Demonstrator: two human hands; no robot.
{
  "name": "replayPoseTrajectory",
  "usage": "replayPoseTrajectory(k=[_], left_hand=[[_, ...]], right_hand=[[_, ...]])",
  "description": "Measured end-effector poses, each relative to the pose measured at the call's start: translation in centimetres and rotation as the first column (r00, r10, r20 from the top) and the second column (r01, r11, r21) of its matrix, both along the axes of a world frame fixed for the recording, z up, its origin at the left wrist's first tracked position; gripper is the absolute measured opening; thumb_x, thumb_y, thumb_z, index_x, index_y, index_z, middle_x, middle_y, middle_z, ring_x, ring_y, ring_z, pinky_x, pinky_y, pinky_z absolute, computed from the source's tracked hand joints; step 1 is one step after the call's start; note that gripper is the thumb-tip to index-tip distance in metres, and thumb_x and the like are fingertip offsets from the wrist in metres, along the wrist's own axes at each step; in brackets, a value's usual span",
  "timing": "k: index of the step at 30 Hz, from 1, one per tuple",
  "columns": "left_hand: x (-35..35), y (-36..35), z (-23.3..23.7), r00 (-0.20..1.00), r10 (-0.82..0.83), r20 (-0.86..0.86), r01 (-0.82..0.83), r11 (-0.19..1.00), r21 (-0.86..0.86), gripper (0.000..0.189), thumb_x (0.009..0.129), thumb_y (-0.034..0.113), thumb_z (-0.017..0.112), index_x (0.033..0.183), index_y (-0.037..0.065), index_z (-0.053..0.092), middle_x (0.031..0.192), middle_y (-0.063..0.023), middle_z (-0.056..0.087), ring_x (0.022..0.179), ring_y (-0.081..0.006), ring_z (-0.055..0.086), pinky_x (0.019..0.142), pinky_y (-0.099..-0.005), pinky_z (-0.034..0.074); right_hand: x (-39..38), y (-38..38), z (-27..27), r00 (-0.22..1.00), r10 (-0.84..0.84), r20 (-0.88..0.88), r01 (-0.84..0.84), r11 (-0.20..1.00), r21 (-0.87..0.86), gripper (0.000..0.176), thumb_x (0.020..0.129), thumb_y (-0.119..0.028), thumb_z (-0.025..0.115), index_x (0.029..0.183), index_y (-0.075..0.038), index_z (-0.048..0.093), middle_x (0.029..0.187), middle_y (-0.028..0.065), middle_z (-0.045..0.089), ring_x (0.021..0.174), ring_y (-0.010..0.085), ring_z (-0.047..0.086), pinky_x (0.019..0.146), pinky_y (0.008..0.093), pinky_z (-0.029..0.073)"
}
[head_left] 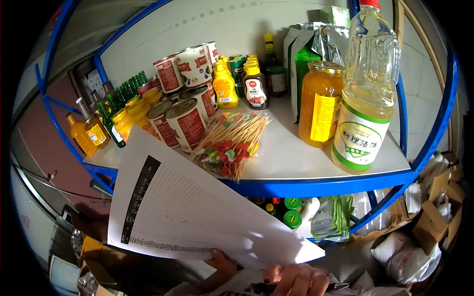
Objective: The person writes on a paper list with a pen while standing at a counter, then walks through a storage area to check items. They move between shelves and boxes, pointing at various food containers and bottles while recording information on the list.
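Observation:
A white printed sheet of paper with a dark header band and a ruled table is tilted in front of the shelf. My left hand grips its lower edge, the thumb on the paper. Close to the sheet's lower right corner, my right hand has its fingers curled around a pen, whose end sticks out to the right. Shadow falls on the paper above this hand. The lower parts of both hands are cut off by the frame's bottom edge.
Behind the paper, a blue-framed shelf carries stacked cans, mustard bottles, bagged picks, an orange jar and a cooking sake bottle. Green-lidded jars stand below. Cardboard boxes lie right.

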State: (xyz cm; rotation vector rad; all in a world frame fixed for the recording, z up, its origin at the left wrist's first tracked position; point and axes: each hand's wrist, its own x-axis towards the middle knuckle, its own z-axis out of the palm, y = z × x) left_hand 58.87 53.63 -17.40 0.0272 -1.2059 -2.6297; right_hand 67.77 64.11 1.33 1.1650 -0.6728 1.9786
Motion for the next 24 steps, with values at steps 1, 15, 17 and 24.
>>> replayPoseTrajectory(k=[1,15,17,24], left_hand=[[0.0,0.0,-0.1,1.000,0.002,-0.004,-0.002,1.000,-0.001,0.059,0.077,0.012,0.044,0.127,0.007,0.014,0.118,-0.0117,0.034,0.098,-0.0216,0.040,0.084,-0.0355,0.037],[0.0,0.6,-1.6,1.000,0.001,-0.023,-0.001,1.000,-0.016,0.060,0.077,0.012,0.044,0.128,0.008,0.012,0.119,-0.0117,0.032,0.099,-0.0219,0.039,0.085,-0.0359,0.035],[0.1,0.6,-2.0,1.000,0.005,-0.025,-0.006,1.000,-0.021,0.060,0.077,0.011,0.044,0.128,0.008,0.012,0.119,-0.0117,0.032,0.099,-0.0219,0.039,0.086,-0.0359,0.035],[0.8,1.0,-1.5,0.994,0.100,0.035,-0.099,0.995,-0.013,0.061,0.077,0.011,0.044,0.128,0.009,0.011,0.120,-0.0116,0.031,0.100,-0.0220,0.038,0.087,-0.0362,0.034]], right_hand=[[0.0,0.1,0.0,1.000,-0.014,-0.005,0.014,1.000,0.006,0.017,0.086,-0.021,0.042,0.086,-0.011,0.056,0.082,0.0076,0.059,0.074,0.0177,0.046,0.065,0.0287,0.034],[1.0,0.6,-1.1,0.985,-0.170,-0.036,0.171,0.985,0.006,0.004,0.080,-0.013,0.053,0.083,-0.011,0.052,0.088,0.0083,0.059,0.078,0.0217,0.048,0.076,0.0377,0.034],[0.9,0.7,-1.3,0.983,-0.172,-0.058,0.174,0.985,0.014,0.004,0.080,-0.013,0.053,0.084,-0.010,0.052,0.089,0.0086,0.059,0.079,0.0223,0.048,0.077,0.0383,0.034],[0.6,1.5,-1.9,0.983,-0.142,-0.121,0.157,0.980,0.125,0.006,0.079,-0.013,0.055,0.084,-0.010,0.052,0.091,0.0109,0.058,0.082,0.0235,0.047,0.080,0.0405,0.032]])
